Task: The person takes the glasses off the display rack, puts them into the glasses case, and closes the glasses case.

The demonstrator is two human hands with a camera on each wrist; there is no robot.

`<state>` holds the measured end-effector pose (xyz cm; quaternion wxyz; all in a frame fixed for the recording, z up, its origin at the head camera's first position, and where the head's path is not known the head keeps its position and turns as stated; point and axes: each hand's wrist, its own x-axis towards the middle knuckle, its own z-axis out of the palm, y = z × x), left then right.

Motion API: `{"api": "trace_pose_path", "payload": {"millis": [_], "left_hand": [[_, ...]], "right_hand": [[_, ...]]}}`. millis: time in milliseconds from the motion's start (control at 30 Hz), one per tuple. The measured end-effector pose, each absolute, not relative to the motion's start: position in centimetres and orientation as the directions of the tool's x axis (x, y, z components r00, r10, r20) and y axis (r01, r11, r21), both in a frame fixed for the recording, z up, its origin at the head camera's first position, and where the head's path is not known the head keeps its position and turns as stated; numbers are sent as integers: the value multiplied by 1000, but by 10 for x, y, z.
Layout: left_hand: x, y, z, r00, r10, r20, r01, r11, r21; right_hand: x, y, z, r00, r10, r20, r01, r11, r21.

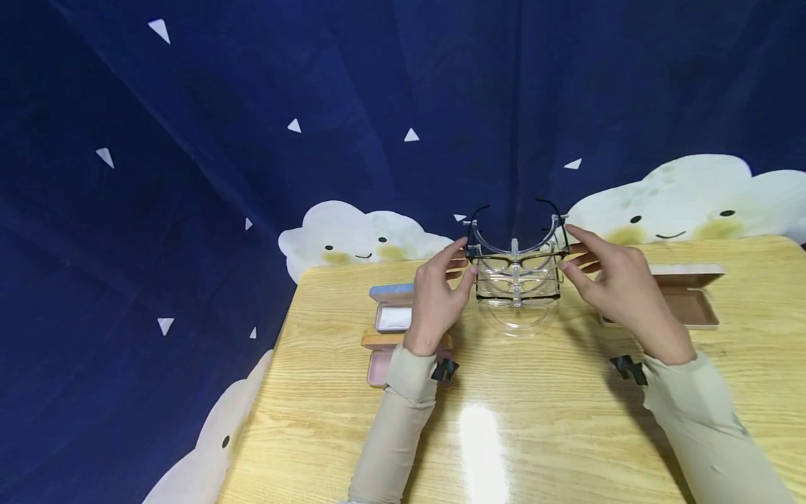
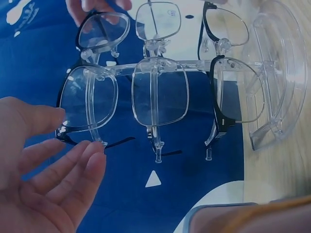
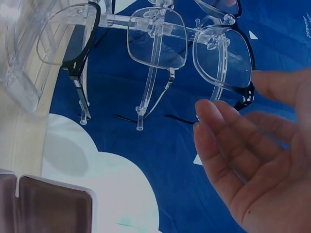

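Observation:
A clear stand holds three pairs of glasses, one above another. The uppermost are black-rimmed glasses, at the stand's top tier. At their left end, my left hand pinches the frame corner between thumb and fingers. My right hand does the same at the opposite corner, thumb on the front and fingers by the temple arm. Below sit thin metal-rimmed glasses, then half-rimmed glasses with a black upper bar. Whether the top pair still rests on its support, I cannot tell.
Left of the stand lie an open blue case with a white cloth and an open orange case. An open brown case is behind my right arm. The wooden table meets a dark blue curtain.

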<state>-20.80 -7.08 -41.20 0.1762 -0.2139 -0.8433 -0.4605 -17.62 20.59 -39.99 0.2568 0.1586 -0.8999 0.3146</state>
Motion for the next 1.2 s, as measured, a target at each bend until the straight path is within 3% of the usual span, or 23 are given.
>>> {"api": "trace_pose_path", "payload": {"millis": [233,633,867,1200], "left_hand": [[-209,-70,-414,-821,225,525,562,484,671],[-209,-69,-415,-834,219,506,545,469,695],[-206,-67,-410,-807,210,552,581,450,679],[-202,-69,-405,-747,198,634,649,422,633]], "right_hand": [[-177,202,-402,-796,-139,589,-467,760,-452],[-177,200,-401,-787,-138,601,-471,763,-442],[-173,200,-395,-764,-144,629,-480,778,-405],[-165,199,-387,-732,-89,676,-515,722,-462]]}}
